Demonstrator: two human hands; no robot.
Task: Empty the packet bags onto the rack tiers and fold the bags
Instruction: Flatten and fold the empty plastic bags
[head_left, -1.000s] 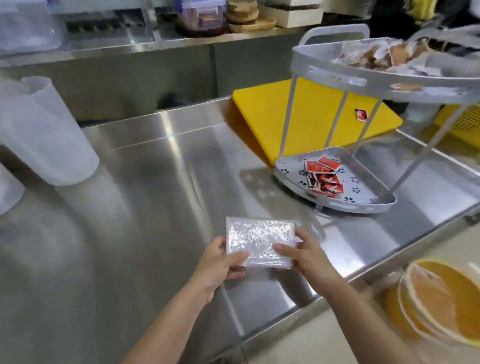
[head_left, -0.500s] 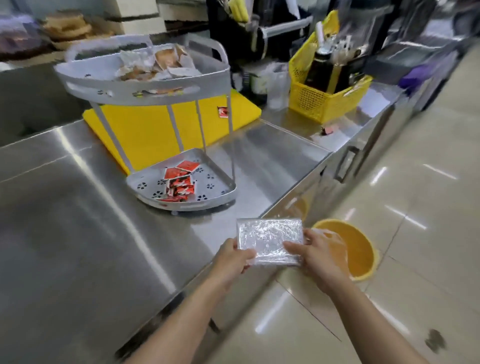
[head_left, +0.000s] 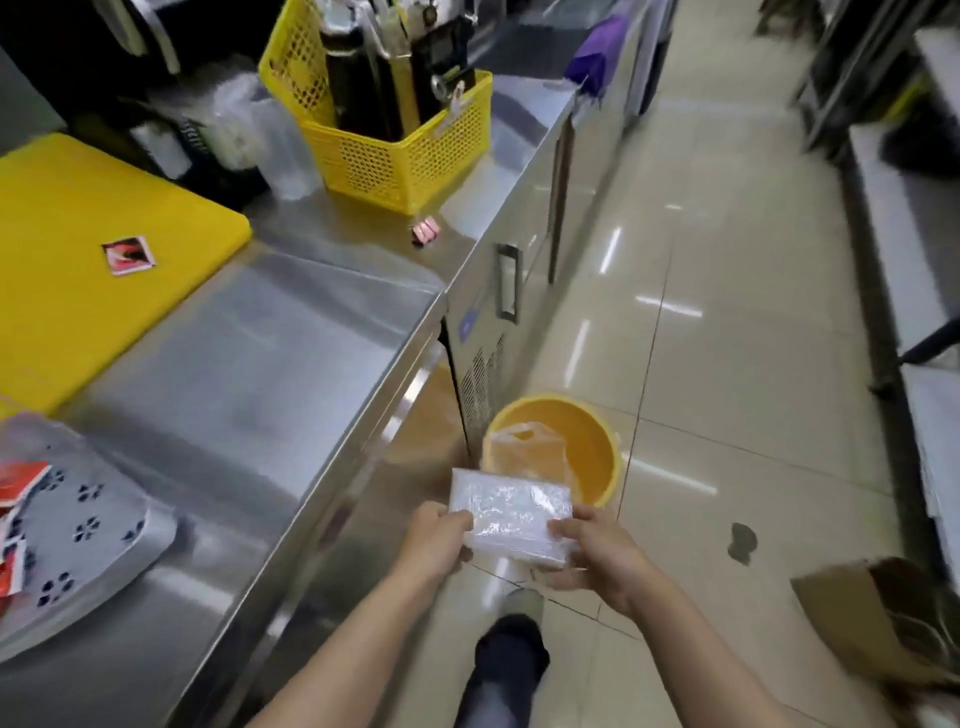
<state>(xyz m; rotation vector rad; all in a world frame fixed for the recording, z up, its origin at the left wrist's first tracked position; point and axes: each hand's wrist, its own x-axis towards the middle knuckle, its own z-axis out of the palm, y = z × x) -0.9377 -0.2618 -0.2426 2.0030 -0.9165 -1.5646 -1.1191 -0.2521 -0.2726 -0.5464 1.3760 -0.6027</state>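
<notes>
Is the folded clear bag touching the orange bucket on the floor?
Apart. The head view shows the folded bag pinched between both hands, up above the bucket standing on the floor.

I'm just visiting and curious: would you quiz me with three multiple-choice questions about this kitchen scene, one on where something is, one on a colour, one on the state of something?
1. Where is the folded clear bag?
A. Flat on the steel counter
B. Held over the floor, just in front of the bucket
C. On the yellow board

2. What colour is the perforated basket on the counter?
A. Yellow
B. Blue
C. Green

3. How is the bag held?
A. By one hand only
B. Hanging open and unfolded
C. Folded into a flat rectangle, pinched between both hands

Answers:
1. B: the bag is past the counter edge, above the tiles beside the orange bucket.
2. A: its mesh walls are bright yellow.
3. C: the left hand grips one end and the right hand the other.
</notes>
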